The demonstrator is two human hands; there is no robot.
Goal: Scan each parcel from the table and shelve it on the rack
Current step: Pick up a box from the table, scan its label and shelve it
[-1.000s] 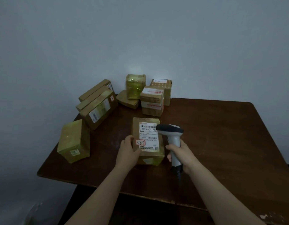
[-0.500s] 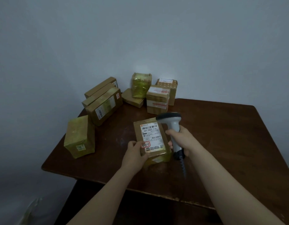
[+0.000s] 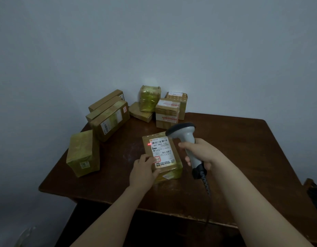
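Note:
A small brown parcel (image 3: 164,154) wrapped in yellowish tape lies flat on the dark wooden table (image 3: 243,148), its white shipping label facing up. My left hand (image 3: 143,172) grips the parcel's near left corner, thumb on the label. My right hand (image 3: 202,154) holds a grey handheld barcode scanner (image 3: 185,134) by its handle, just right of the parcel. The scanner's head points left and down over the label. A red scan dot glows at the label's upper left, beside the barcode. The rack is not in view.
Several other taped parcels stand at the table's back left: a tilted box (image 3: 82,154) near the left edge, stacked long boxes (image 3: 109,114), and a cluster (image 3: 168,113) against the wall. The scanner's coiled cable (image 3: 206,186) hangs over the front edge.
My right hand has lifted the scanner from beside the parcel and tilted its head over the label. A red scan dot now shows on the label. The parcel has turned slightly.

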